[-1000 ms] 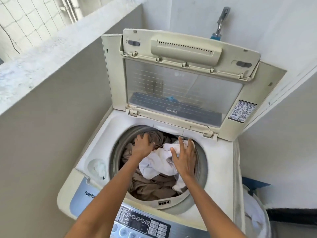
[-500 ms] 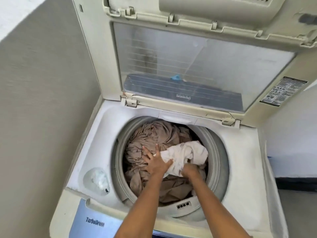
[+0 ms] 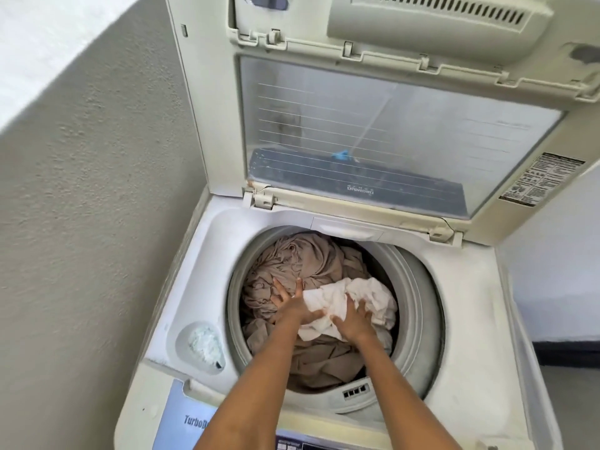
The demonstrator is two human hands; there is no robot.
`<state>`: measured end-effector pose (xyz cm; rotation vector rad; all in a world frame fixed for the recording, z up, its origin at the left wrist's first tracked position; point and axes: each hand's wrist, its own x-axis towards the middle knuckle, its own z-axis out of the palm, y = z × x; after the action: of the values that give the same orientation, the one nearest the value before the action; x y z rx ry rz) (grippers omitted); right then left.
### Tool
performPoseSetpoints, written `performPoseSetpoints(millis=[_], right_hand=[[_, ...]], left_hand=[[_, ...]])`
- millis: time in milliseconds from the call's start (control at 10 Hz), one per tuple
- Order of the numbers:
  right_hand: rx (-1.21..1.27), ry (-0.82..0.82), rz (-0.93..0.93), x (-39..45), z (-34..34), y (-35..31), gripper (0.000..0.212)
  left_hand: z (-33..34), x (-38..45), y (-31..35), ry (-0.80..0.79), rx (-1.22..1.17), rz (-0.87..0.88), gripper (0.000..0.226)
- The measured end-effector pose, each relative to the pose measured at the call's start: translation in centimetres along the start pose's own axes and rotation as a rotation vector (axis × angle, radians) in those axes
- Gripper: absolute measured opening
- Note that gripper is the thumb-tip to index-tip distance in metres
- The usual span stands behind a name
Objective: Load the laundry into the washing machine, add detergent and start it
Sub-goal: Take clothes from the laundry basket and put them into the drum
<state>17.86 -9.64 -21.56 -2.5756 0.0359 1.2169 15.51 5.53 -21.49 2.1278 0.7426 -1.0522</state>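
Pressing, fingers spread: left hand (image 3: 292, 303) on crumpled beige laundry (image 3: 305, 258) | right hand (image 3: 352, 321) gripping white cloth (image 3: 357, 297) (rumpled)

Both forearms reach forward and down into the washing machine drum (image 3: 418, 287), side by side and nearly parallel. The left hand (image 3: 292, 303) lies flat near the drum's centre, fingers straight and spread, palm down. The right hand (image 3: 352, 321), just beside it toward the drum's right side, has its fingers curled into cloth.

"TurboD…" cut off on washer front panel (image 3: 191, 417), lid sticker (image 3: 540, 180) prob. unreadable
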Motion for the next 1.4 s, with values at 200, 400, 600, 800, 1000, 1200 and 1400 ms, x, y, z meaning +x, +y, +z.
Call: performPoseSetpoints(millis=[200, 400, 600, 800, 1000, 1200, 1400], right_hand=[[-0.062, -0.007, 0.046, -0.9, -2.6, -0.2, 0.079], [-0.254, 0.468, -0.167, -5.4, -1.4, -3.7, 0.069], [-0.325, -0.016, -0.195, -4.2, 1.8, -2.9, 0.066], [-0.451, -0.002, -0.19, -3.3, 0.2, -4.0, 0.054], [-0.409, 0.774, -0.504, -2.2, -5.6, -7.8, 0.03], [-0.418, 0.279, -0.568, 3.0, -5.8, -8.4, 0.055], [-0.379, 0.073, -0.202, 7.8, -1.0, -5.4, 0.069]], left_hand=[[-0.1, -5.7, 0.1, 0.595, 0.165, 0.061, 0.059], [0.9, -8.7, 0.2, 0.499, -0.8, -0.461, 0.07], [13.1, 10.7, -5.5, 0.222, -1.183, -0.391, 0.112], [2.7, -2.1, -1.0, 0.067, -1.365, -0.291, 0.021], [-1.3, -5.5, 4.9, 0.82, -0.504, -0.147, 0.071], [-4.4, 0.5, 2.3, 0.531, 0.1, 0.155, 0.058], [-1.9, 3.7, 3.1, 0.26, 0.315, 0.134, 0.062]])
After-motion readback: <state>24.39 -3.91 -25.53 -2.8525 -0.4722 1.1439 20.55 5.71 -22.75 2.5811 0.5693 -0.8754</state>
